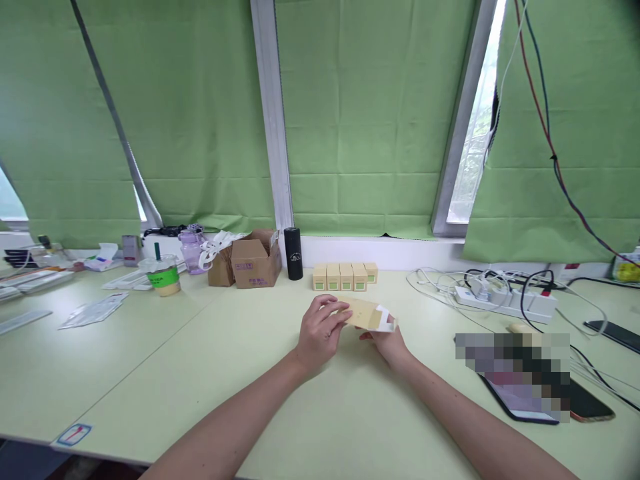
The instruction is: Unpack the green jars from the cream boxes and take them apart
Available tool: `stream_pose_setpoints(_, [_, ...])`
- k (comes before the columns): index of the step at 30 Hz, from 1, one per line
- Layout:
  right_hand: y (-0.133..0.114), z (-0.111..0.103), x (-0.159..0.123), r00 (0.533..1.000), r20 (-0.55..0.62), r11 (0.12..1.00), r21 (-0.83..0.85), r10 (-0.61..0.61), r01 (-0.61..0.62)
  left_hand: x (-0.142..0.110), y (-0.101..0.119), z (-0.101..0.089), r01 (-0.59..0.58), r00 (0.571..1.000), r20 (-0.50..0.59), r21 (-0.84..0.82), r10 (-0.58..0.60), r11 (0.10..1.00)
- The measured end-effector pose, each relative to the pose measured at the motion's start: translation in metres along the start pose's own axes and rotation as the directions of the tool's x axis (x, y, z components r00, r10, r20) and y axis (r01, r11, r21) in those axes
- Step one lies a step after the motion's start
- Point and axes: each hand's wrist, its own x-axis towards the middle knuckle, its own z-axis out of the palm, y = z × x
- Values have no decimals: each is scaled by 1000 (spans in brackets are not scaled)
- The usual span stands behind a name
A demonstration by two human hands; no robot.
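Note:
Between my two hands, above the table [240,373], is a small tan cardboard box [364,313], flattened-looking, with white inner flaps showing at its right end. My left hand [323,327] grips its left end, fingers over the top. At the flap end, my right hand [387,340] holds it from below and the right; part of those fingers is hidden behind the cardboard. Just beyond my hands stands a row of several small tan boxes [346,277], each with a green-edged label on its front.
Behind are a black bottle [293,253], a brown carton [256,260], a purple bottle [193,252] and a lidded drink cup [163,275]. To the right lie a power strip [505,303] with tangled cables and several phones, partly blurred. Paper packets [95,311] lie at left.

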Motion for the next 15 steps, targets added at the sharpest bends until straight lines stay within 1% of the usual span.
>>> stream_pose_setpoints(2, [1,0,-3,998,25,995,-86,49,-47,0,-8,1,146,989,-26,-46,-147,988])
stream_pose_setpoints(3, [1,0,-5,996,56,992,-110,72,-66,0,-15,1,253,966,-40,-62,-255,966])
stream_pose_setpoints(4, [1,0,-6,992,87,988,-136,87,-75,0,-22,2,380,920,-73,-72,-385,922])
stream_pose_setpoints(5, [0,0,-6,989,114,985,-156,97,-78,0,-31,2,516,847,-93,-88,-523,852])
stream_pose_setpoints(6, [0,1,-7,986,130,983,-168,102,-79,0,-40,1,644,750,-111,-105,-652,758])
stream_pose_setpoints(7, [-1,1,-7,985,138,980,-179,106,-80,0,-50,-1,738,657,-105,-115,-747,665])
stream_pose_setpoints(8, [-1,1,-7,984,141,979,-189,108,-81,0,-61,-3,806,575,-110,-95,-810,585])
stream_pose_setpoints(9, [-2,1,-7,984,145,977,-198,108,-78,-1,-71,-6,834,538,-116,-71,-835,547])
stream_pose_setpoints(12, [-2,1,-8,981,156,972,-221,112,-75,-5,-97,-17,891,451,-152,12,-879,455])
stream_pose_setpoints(15, [-1,1,-8,979,165,969,-234,117,-76,-10,-113,-29,927,372,-200,124,-906,353])
